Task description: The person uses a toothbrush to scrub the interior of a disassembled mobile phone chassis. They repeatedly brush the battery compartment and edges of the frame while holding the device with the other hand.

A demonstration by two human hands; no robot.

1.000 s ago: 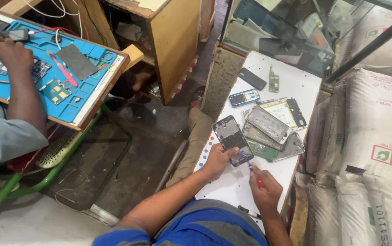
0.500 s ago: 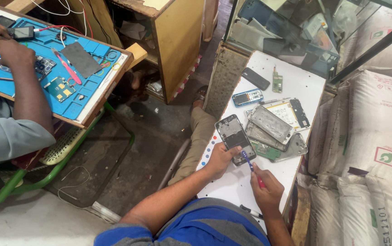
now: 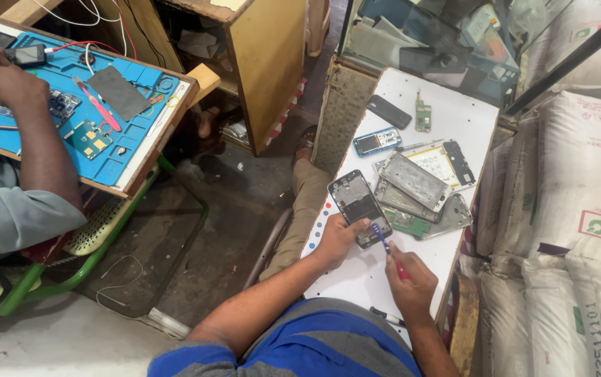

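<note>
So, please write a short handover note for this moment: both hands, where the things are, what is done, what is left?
Left hand: holds the opened phone frame flat on the white table.
Right hand: grips a small screwdriver, its tip at the frame's lower end.
Nearby: stack of phone parts to the right, a small blue phone and a green circuit board further up.
Done: the frame is already stripped open.
Left: screw work at the frame's lower end seems unfinished.
A co-worker's hand works separately at the blue mat.

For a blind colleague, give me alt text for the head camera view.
A person's left hand steadies an opened phone frame on a white table while the right hand works a small screwdriver at its lower edge. Stacked phone parts lie beside it.
</note>
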